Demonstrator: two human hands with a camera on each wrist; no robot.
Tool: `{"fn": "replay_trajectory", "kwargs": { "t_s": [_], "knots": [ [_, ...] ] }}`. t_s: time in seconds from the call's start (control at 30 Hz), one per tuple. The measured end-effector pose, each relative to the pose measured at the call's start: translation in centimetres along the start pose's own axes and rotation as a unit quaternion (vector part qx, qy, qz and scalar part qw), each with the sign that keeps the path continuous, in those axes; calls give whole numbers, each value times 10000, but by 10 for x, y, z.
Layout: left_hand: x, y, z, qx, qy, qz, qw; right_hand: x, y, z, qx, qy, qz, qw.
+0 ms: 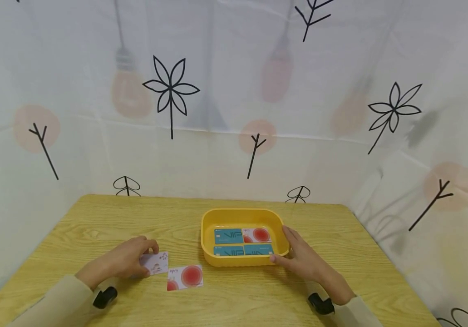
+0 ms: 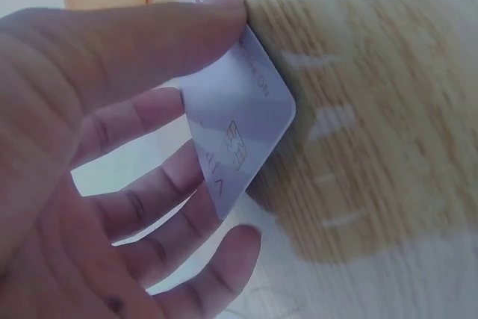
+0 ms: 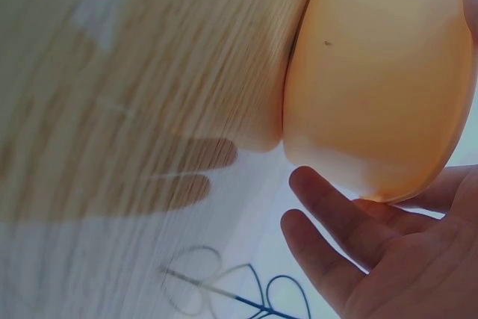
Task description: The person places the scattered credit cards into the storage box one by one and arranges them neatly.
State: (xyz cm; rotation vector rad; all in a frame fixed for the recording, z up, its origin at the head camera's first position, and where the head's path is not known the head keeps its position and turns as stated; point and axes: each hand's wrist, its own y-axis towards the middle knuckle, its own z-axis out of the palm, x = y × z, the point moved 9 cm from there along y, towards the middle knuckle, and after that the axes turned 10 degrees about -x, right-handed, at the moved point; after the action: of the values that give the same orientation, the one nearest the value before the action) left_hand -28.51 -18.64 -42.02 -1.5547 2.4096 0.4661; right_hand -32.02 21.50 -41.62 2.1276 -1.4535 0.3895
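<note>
Between thumb and fingertips my left hand [image 1: 129, 258] pinches a white card [image 2: 250, 121] at the left of the table. The card carries a printed chip, lettering and a small floral pattern. Just right of it, a white card with red circles [image 1: 185, 277] lies flat on the wood. My right hand [image 1: 307, 259] touches the front right corner of a yellow plastic tray [image 1: 238, 261], thumb at the front and fingers along the right side. Inside the tray lie three teal VIP cards [image 1: 227, 236] and another card with red circles [image 1: 261, 235].
Everything stands on a yellow wood-grain table [image 1: 135, 218]. A white cloth [image 1: 217, 150] printed with plants and light bulbs hangs behind the table and along its sides. Dark bands [image 1: 105, 297] are worn on both wrists.
</note>
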Motion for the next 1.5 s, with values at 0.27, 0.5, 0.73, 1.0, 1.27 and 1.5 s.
{"fn": "replay_trajectory", "kwargs": {
  "t_s": [0.27, 0.5, 0.73, 1.0, 1.27, 1.5],
  "knots": [
    [1, 0, 1, -7, -75, -11, 10000, -1, 0, 1, 18, -22, 56, 10000],
    [-1, -1, 2, 27, -245, 177, 9995, 0, 0, 0, -5, -9, 40, 10000],
    [1, -1, 3, 78, -257, 152, 9995, 1, 0, 0, -11, -14, 6, 10000],
    [2, 0, 3, 148, -257, 56, 9995, 0, 0, 0, -28, -9, -4, 10000],
    [2, 2, -1, 55, -299, -42, 9995, 0, -1, 1, -1, -38, 43, 10000],
    [2, 8, -5, -18, -313, -135, 9994, 0, 0, 0, -29, -42, 33, 10000]
  ]
}}
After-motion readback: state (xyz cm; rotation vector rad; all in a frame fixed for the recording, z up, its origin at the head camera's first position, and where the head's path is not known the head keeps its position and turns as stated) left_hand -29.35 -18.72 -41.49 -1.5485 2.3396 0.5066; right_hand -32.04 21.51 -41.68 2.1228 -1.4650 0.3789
